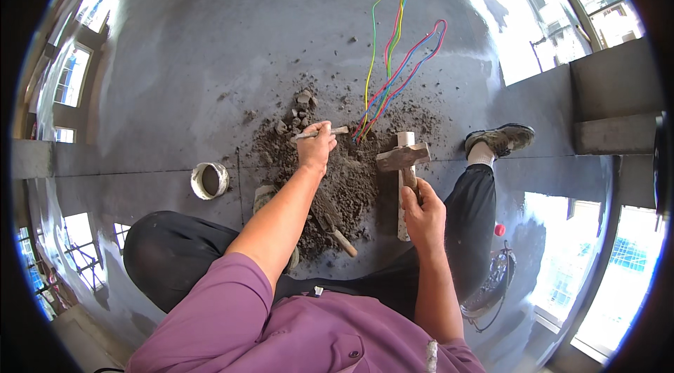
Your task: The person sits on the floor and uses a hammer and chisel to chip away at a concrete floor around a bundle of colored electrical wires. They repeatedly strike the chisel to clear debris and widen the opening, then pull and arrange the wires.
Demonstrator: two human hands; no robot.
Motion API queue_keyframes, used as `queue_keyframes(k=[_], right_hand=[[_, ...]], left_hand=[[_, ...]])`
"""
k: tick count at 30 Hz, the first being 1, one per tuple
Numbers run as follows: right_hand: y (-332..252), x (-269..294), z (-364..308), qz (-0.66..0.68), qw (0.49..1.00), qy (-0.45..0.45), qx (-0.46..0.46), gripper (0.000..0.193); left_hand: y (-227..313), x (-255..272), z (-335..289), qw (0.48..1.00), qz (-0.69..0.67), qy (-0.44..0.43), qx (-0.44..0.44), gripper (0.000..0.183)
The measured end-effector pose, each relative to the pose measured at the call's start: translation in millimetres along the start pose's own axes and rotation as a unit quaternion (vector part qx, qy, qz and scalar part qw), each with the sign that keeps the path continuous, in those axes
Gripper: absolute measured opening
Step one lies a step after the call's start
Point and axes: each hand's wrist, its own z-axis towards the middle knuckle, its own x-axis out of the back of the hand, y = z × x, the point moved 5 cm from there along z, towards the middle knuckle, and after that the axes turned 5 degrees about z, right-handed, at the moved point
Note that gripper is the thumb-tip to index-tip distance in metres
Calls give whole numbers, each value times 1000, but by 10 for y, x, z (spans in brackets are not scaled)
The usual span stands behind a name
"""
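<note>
Rubble (351, 197) is the reference, loose grey-brown heap on the grey floor (210, 57); both hands busy and apart from each other; left hand (316, 148) is over the rubble's far part, fingers closed round a chisel (339, 130); chisel lies roughly crosswise over the rubble, one end pointing right; can't tell whether that end touches anything; right hand (425, 217) is just right of the rubble, clamped round the handle of a hammer (403, 157); hammer head sits at the rubble's right edge, well apart from the chisel, overlapping a pale strip (402, 222) in view; contact there unclear.

Wires (381, 98), red, blue, green and yellow, come up from the rubble's far part and loop away beyond it; trowel (343, 242) is at the rubble's near side, wooden handle toward the person; lumps (305, 99) lie at its far left; white tub (210, 181) stands left of it; shoe (502, 139) is well right of it; red cap (499, 230) and dark bucket (491, 282) are right of it, on the near side.
</note>
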Motion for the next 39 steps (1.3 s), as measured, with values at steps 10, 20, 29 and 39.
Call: queue_keyframes(k=[10, 20, 29, 39], right_hand=[[-29, -8, -20, -3, 1000, -2, -14, 31], [-19, -9, -10, 30, 999, -2, -41, 29], [63, -39, 53, 31, 999, -7, -42, 29], [125, -18, 104, 48, 997, -5, -66, 29]], left_hand=[[-14, -59, 15, 996, 40, -73, -10, 20], [37, -152, 141, 988, 42, -144, 44, 23], [363, -193, 203, 949, 202, -241, 32, 20], [144, 25, 197, 986, 148, -80, -18, 26]])
